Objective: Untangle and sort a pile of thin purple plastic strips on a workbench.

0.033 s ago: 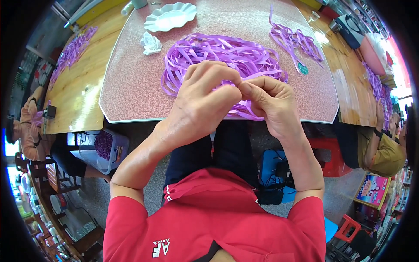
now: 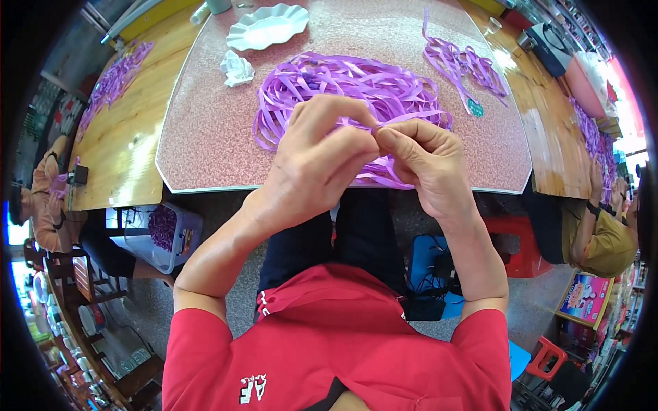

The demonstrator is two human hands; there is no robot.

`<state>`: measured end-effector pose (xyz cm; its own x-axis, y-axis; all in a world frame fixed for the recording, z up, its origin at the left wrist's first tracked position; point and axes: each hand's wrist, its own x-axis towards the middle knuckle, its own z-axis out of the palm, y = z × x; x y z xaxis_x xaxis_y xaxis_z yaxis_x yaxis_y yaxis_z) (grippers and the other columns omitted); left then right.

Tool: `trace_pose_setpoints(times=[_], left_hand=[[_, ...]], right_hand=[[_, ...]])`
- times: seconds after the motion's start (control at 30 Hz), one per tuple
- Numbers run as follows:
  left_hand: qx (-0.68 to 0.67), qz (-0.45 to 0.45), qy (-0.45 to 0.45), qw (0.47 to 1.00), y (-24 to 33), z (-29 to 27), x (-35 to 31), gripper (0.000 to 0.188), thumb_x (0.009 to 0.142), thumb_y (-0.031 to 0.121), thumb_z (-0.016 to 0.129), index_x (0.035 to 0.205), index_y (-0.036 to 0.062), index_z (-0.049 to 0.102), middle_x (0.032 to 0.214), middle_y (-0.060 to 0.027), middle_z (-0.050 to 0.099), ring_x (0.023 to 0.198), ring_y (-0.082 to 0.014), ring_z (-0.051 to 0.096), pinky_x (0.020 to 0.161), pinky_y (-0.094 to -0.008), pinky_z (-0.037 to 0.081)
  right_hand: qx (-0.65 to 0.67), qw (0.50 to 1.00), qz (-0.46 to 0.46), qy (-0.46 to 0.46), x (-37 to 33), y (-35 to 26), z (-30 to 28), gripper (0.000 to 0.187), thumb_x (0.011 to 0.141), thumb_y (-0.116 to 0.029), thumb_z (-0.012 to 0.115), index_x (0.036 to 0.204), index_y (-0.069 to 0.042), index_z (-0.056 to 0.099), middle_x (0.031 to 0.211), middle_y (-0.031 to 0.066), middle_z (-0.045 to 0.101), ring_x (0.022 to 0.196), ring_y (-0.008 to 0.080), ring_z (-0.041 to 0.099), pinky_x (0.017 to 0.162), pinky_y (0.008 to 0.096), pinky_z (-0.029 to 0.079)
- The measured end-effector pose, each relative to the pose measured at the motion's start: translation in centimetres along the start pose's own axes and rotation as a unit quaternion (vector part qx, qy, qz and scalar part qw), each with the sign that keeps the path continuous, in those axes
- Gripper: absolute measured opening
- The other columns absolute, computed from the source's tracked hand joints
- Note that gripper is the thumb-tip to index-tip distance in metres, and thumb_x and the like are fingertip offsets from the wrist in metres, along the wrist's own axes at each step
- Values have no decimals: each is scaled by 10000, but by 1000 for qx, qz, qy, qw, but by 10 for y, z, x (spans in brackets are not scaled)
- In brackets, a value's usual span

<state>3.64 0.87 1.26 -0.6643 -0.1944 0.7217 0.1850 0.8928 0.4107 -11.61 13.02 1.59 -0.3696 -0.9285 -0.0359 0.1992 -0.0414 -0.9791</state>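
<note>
My left hand [image 2: 319, 154] and my right hand [image 2: 428, 157] meet above the near side of a heap of purple ribbon [image 2: 370, 79]. Both are closed, thumbs and forefingers pinched together tip to tip. A strand of purple ribbon shows behind the left fingers and more hangs under the pinch. The exact bit between the fingertips is mostly hidden by them. The heap lies loosely looped on a pink speckled table [image 2: 212, 151].
A white scalloped dish [image 2: 269, 27] and crumpled white tissue [image 2: 237, 68] lie at the far left. Smaller ribbon strands [image 2: 459, 61] with a green round tag [image 2: 475, 107] lie far right. Co-workers sit on both sides; a clear bin [image 2: 175, 240] stands low left.
My left hand has turned slightly and its fingers have bent into a wider arch. My right hand has barely moved; the ribbon heap stays put.
</note>
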Motion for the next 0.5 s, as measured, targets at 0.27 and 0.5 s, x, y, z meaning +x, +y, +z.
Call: trace_pose_setpoints(times=[0.27,0.5], left_hand=[[-555,-331,71,760,4,13,-4,184,973,221,619,1017,44,594,986,-15,617,941,-115,601,896,-279,467],[-654,-414,92,626,8,7,0,180,950,198,645,1033,39,649,942,-20,653,923,-112,617,871,-274,484]], right_hand=[[-208,928,-307,35,2,8,11,95,931,-48,637,1000,17,634,916,61,640,663,73,540,557,208,424],[-441,715,-540,52,9,3,2,219,787,38,739,988,-17,672,916,103,637,709,189,612,585,280,492]])
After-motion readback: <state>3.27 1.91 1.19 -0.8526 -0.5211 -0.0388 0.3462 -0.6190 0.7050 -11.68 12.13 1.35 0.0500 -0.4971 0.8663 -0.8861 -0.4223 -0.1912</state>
